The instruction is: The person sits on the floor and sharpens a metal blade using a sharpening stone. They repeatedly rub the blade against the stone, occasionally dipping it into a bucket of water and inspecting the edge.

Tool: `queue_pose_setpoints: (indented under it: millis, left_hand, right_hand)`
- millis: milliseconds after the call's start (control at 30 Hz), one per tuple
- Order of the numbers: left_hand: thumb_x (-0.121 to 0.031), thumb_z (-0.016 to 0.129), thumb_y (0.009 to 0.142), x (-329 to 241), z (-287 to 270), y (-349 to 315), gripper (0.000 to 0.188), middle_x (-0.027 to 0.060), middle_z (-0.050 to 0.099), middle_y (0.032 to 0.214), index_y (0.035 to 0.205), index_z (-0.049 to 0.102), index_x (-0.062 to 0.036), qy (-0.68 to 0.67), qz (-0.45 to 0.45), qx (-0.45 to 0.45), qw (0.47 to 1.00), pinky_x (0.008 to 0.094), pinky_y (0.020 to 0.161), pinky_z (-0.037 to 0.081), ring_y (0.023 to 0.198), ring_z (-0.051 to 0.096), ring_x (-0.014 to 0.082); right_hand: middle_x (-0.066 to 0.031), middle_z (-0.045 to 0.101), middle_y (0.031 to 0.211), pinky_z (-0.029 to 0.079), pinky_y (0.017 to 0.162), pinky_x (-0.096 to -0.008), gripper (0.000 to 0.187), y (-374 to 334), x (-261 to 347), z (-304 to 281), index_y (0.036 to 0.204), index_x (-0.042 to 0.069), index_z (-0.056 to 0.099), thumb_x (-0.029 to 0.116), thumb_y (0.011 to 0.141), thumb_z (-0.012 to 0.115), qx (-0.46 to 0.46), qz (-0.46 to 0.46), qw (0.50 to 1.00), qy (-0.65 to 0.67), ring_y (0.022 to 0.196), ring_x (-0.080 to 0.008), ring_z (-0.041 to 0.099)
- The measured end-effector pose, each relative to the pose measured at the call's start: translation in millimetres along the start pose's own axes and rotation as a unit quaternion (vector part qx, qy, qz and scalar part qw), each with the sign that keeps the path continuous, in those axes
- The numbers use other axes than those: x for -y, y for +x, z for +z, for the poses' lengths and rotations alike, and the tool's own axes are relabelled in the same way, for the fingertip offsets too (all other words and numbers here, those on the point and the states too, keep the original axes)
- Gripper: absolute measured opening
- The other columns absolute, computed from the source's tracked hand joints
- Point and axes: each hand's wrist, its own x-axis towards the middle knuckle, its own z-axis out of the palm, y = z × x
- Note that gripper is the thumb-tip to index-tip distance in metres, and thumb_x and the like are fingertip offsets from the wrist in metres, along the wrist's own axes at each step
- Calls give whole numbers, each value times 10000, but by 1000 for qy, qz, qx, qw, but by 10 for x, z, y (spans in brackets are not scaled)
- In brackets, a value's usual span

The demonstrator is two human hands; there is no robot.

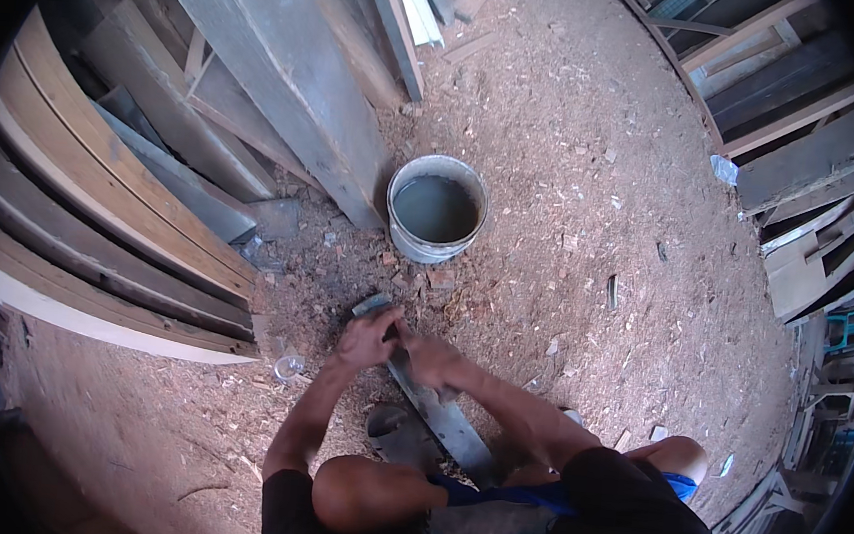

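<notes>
Between my knees a long narrow grey board (454, 432) slopes from near my body toward the bucket. My left hand (366, 341) is closed over its far part, fingers bent and pressed down. Beside it, my right hand (428, 359) is closed and slightly blurred, its fingers meeting the left hand's. Whatever the two hands grip is hidden under the fingers; I cannot tell what it is. Just beyond the board's far end stands a whitish round bucket (435, 248) with murky grey liquid in it.
Thick wooden planks (291, 86) lean at the upper left, one reaching down beside the bucket. Curved-looking brown boards (123, 178) are stacked at the left. A clear plastic cup (289, 367) lies near my left forearm. Wood shavings cover the ground (590, 230). More timber (808, 146) lines the right.
</notes>
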Motion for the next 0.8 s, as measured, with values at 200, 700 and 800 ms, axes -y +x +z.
queue_pose_setpoints:
  millis: [200,700,800]
  left_hand:
    - [-139,838,765,-506,482,-592,630,237,645,1316,1349,612,-65,-59,-13,-7,998,449,1021,555,1210,655,391]
    - [-107,739,803,-498,391,-637,524,210,704,1207,1310,626,-39,5,-22,9,1000,461,944,591,1090,710,352]
    - [-95,728,802,-435,744,-848,513,214,691,1241,1301,630,-28,20,-22,74,997,449,990,581,1145,688,371]
  right_hand:
    - [-322,679,1157,566,895,-527,778,-585,-373,644,1629,56,122,193,966,507,36,-17,999,-28,959,-440,723]
    - [-283,714,1049,584,838,-561,747,-881,174,223,1592,49,190,177,950,549,83,63,994,41,856,-460,728]
    - [-312,696,1082,581,862,-558,780,-795,-306,917,1613,48,139,133,940,526,32,35,999,-21,892,-460,726]
